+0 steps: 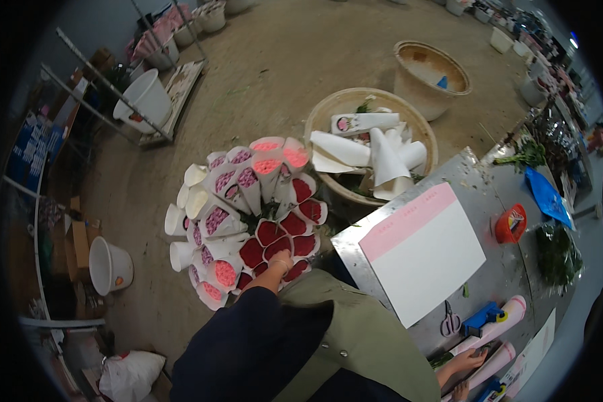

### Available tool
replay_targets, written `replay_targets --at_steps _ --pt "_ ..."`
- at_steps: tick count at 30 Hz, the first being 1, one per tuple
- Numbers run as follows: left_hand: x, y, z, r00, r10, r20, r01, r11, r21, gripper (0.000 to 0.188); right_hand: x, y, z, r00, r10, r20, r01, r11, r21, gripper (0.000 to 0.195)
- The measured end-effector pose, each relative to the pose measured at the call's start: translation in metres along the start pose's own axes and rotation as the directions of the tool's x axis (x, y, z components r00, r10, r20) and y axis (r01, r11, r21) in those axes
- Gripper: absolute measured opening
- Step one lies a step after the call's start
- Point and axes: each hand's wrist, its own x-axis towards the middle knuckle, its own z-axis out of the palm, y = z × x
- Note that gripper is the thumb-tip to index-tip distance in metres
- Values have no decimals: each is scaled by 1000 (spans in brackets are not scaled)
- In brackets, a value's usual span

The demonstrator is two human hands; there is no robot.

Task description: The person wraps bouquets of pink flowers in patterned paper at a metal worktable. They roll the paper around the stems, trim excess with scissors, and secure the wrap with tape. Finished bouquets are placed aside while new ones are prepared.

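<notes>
My left hand [282,258] reaches down among paper-wrapped bunches of dark red flowers [270,232]; its fingertips are hidden, so its grip is unclear. Around the red flowers stand more white paper sleeves, holding pink flowers [267,166], purple flowers [216,220] and cream flowers [196,174]. My right hand is out of view. A metal worktable [475,186] at right bears a stack of white paper sheets with a pink band [422,261]. Scissors [450,324] and a blue tape dispenser [481,319] lie near pink-and-white wrapped rolls [502,321].
Another person's hands [468,361] work at the table's lower right. A round tub [309,120] of white wrappings stands ahead, with another tub [432,100] behind. White buckets [109,266] and a wheeled rack [178,100] stand left. An orange cup [510,223] is on the table.
</notes>
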Motion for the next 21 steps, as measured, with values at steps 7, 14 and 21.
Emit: replay_targets --at_steps 7,14,21 --pt "37 -93 -72 887 -403 -226 341 901 -269 46 13 -105 1 808 -489 328 542 836 -88 42" --pt "110 -188 -96 813 -542 -212 244 649 -721 69 -4 -177 14 800 -367 474 399 916 36 44" --pt "155 -194 -72 830 -286 -478 167 946 -276 36 -40 -241 15 765 -398 506 382 913 140 50"
